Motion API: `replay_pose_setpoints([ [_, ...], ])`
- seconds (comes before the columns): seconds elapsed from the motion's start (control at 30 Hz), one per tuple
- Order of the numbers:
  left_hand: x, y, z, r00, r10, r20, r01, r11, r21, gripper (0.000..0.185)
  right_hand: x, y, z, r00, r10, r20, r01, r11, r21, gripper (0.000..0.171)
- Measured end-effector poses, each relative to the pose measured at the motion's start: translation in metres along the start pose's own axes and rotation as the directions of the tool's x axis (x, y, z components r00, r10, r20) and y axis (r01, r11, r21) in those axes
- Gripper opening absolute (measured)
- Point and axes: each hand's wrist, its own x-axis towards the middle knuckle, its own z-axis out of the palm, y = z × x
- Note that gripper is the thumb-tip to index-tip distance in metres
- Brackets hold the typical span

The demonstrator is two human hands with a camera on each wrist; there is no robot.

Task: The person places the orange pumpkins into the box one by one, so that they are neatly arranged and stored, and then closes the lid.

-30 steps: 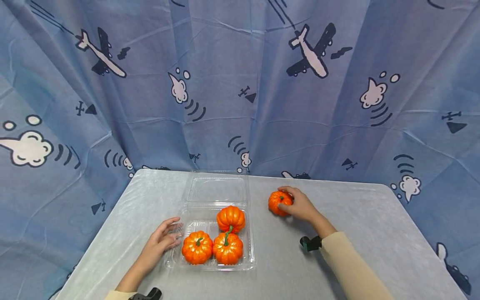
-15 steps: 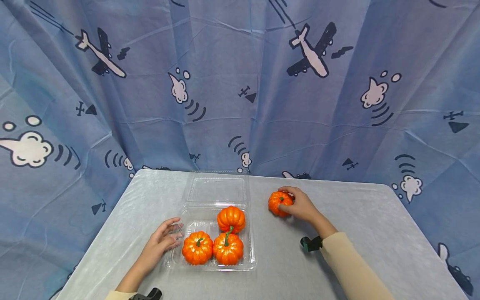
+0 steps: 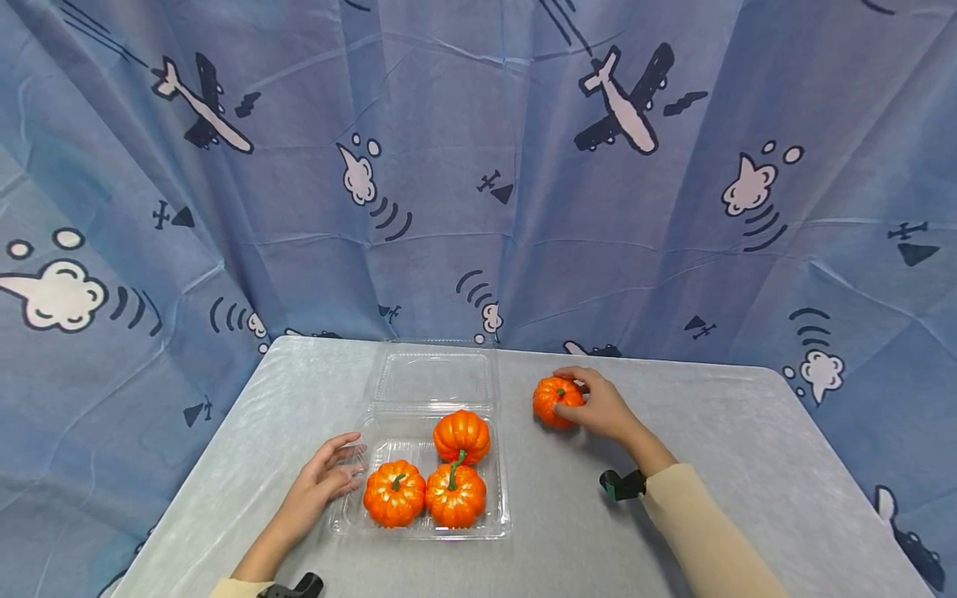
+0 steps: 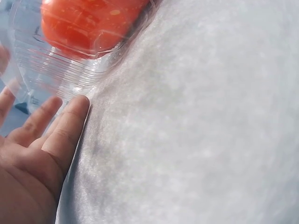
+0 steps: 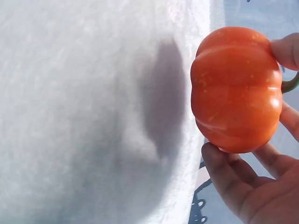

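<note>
While right hand grips pumpkin, now lifted slightly, left hand flat, unmoved

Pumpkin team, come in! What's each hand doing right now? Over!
Right hand grips loose pumpkin, apparently just off the table. Left hand open, fingers touching clear tray. Three pumpkins inside; back-left slot free. Nothing between pumpkin and tray.

A grey table stands before a blue airplane-print curtain.
</note>
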Motion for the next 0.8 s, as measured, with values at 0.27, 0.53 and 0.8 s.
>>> replay_pose_setpoints([
  [0.27,0.000,0.000,0.000,1.000,0.010,0.004,-0.010,1.000,-0.004,0.052,0.000,-0.014,-0.004,0.999,-0.045,-0.017,0.045,0.999,0.007,0.051],
  [0.53,0.000,0.001,0.000,1.000,0.010,0.006,-0.010,1.000,-0.007,0.053,0.000,-0.035,-0.010,0.998,-0.054,-0.019,0.054,0.998,0.028,0.052],
  [0.8,0.000,0.001,0.000,1.000,-0.001,0.002,0.001,1.000,-0.010,0.053,0.002,-0.059,-0.013,0.994,-0.105,-0.033,0.106,0.994,0.032,0.052],
])
